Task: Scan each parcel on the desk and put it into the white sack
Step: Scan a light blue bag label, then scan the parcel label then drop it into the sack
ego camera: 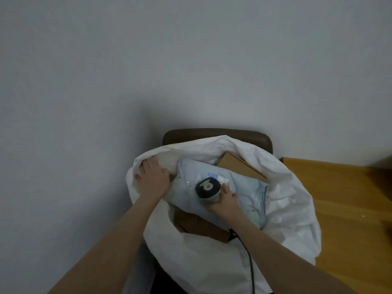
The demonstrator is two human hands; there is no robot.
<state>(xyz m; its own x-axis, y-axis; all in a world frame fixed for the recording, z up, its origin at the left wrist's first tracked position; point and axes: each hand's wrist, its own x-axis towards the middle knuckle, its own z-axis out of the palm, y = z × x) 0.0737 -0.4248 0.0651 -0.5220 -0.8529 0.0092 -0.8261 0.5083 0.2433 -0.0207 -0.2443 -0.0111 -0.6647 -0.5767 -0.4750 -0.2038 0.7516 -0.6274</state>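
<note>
The fingers (142, 168) of the left hand (153, 180) bend over the rim of the white sack (292, 198) at its 9 o'clock side and grip a fold of the cloth, the thumb lying toward the near corner of the parcel (246, 187). The fingers (225, 189) of the right hand (226, 203) are curled round the handle of the scanner (207, 188), whose dark head with a white mark faces up, hovering over the middle of the parcel.

The parcel is a pale blue plastic mailer lying flat inside the sack's open mouth, its long axis running from 10 o'clock to 4 o'clock. Its label (222, 179) shows just at 1 o'clock of the scanner head, partly hidden by it. A black cable (249, 257) runs from the right hand toward 6 o'clock.

One brown box (239, 166) sits under the parcel's edge at 1 o'clock and a second brown box (201, 228) at 7 o'clock, both in the sack. A dark chair back (216, 133) rises behind the sack at 12 o'clock, and the wooden desk (350, 198) lies at 3 o'clock
</note>
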